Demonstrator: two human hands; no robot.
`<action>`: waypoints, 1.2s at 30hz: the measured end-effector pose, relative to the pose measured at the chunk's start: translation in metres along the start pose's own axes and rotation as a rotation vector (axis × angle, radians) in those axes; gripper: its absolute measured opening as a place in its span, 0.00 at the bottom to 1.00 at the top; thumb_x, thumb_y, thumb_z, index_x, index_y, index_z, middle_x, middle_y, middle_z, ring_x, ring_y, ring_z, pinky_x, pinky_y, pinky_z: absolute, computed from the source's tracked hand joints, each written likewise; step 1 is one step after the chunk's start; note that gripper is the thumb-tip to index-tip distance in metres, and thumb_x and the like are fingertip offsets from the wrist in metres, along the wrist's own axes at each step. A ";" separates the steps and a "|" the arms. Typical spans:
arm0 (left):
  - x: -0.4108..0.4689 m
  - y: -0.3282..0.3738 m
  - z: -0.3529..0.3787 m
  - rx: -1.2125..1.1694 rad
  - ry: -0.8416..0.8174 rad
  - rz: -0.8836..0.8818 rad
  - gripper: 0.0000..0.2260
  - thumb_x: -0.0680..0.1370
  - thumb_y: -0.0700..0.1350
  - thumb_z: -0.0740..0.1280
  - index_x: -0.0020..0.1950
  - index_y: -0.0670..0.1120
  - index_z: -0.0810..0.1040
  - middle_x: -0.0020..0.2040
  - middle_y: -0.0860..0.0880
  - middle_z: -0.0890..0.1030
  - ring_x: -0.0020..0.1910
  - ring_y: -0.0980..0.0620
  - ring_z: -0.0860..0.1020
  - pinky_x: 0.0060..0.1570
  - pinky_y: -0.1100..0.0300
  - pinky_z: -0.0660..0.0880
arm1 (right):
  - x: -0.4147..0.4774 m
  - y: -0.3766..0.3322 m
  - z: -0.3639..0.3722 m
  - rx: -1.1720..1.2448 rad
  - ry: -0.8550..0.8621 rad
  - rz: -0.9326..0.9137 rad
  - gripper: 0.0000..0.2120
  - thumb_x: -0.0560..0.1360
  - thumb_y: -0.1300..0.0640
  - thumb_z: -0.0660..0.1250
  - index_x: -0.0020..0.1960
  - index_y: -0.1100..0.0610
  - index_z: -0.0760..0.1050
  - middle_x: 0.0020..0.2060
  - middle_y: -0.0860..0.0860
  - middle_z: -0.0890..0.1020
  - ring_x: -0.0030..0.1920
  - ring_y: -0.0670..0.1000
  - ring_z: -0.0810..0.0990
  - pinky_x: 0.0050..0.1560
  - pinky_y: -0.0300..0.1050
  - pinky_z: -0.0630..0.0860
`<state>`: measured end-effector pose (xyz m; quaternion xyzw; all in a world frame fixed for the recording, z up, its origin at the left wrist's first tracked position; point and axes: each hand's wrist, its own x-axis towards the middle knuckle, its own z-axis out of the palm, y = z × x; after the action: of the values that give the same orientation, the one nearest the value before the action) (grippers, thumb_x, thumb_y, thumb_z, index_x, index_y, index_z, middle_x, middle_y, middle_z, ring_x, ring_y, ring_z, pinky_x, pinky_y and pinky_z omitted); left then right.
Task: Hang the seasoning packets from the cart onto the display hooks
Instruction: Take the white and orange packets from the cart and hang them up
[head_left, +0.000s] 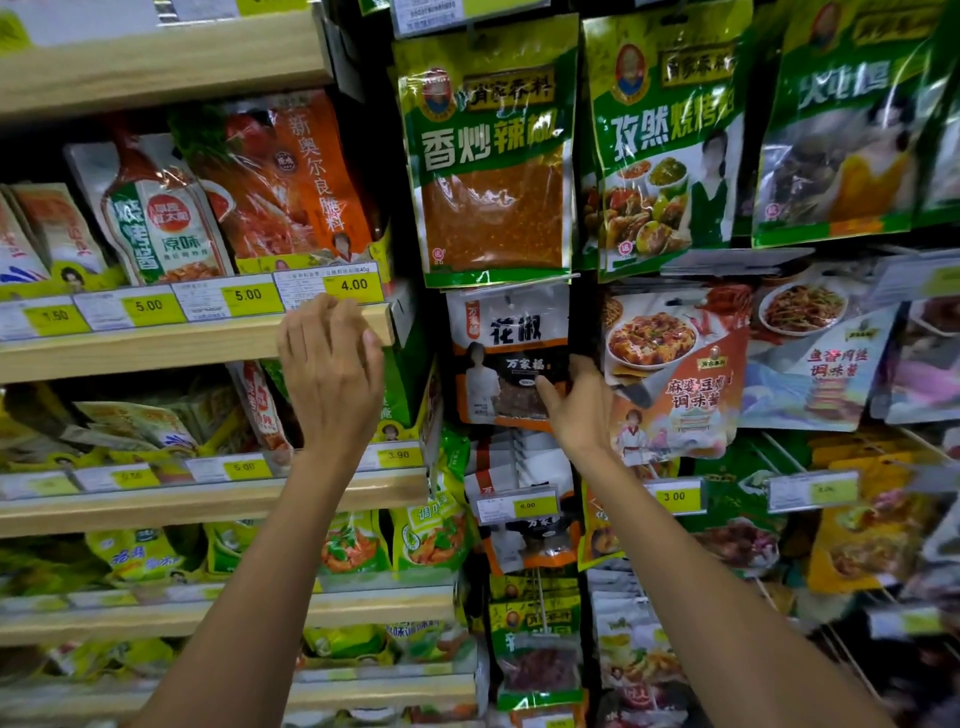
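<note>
A white, black and orange seasoning packet (506, 353) hangs against the hook wall, below a green chili packet (491, 156). My right hand (579, 405) pinches the packet's lower right corner, thumb on its front. The hook that carries it is hidden behind the packet's top. My left hand (330, 364) rests on the front edge of a wooden shelf (156, 351), fingers curled over the lip beside a 4.00 price tag (353, 285). The cart is out of view.
Wooden shelves with standing sauce pouches fill the left. Green and colourful packets (670, 140) hang in rows on the right. More white-and-orange packets (522, 514) hang below behind a yellow price label. Bare metal hooks (841, 649) stick out at lower right.
</note>
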<state>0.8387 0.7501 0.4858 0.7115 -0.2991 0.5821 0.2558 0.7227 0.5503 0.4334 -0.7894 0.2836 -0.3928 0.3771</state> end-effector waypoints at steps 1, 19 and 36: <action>-0.001 0.004 -0.003 -0.008 0.018 -0.003 0.11 0.80 0.40 0.59 0.59 0.36 0.74 0.57 0.35 0.76 0.60 0.40 0.70 0.63 0.45 0.66 | -0.009 0.001 -0.004 0.020 -0.005 -0.016 0.22 0.78 0.57 0.67 0.67 0.67 0.70 0.60 0.62 0.78 0.62 0.60 0.76 0.60 0.47 0.70; -0.267 0.327 -0.061 -0.988 -1.283 -0.822 0.10 0.81 0.35 0.57 0.47 0.36 0.77 0.37 0.40 0.80 0.35 0.53 0.79 0.39 0.59 0.76 | -0.306 0.238 -0.271 -0.176 0.172 0.616 0.15 0.79 0.61 0.63 0.34 0.53 0.73 0.26 0.48 0.75 0.29 0.44 0.74 0.34 0.37 0.69; -0.374 0.633 -0.099 -1.127 -1.966 -0.533 0.11 0.82 0.41 0.59 0.46 0.47 0.80 0.37 0.45 0.81 0.37 0.47 0.80 0.44 0.52 0.77 | -0.457 0.356 -0.510 -0.002 0.692 1.137 0.08 0.79 0.58 0.64 0.44 0.54 0.80 0.35 0.51 0.84 0.34 0.45 0.82 0.40 0.41 0.77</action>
<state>0.2601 0.4315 0.1479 0.6823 -0.4260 -0.5081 0.3078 0.0011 0.5031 0.1641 -0.3459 0.7608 -0.3632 0.4120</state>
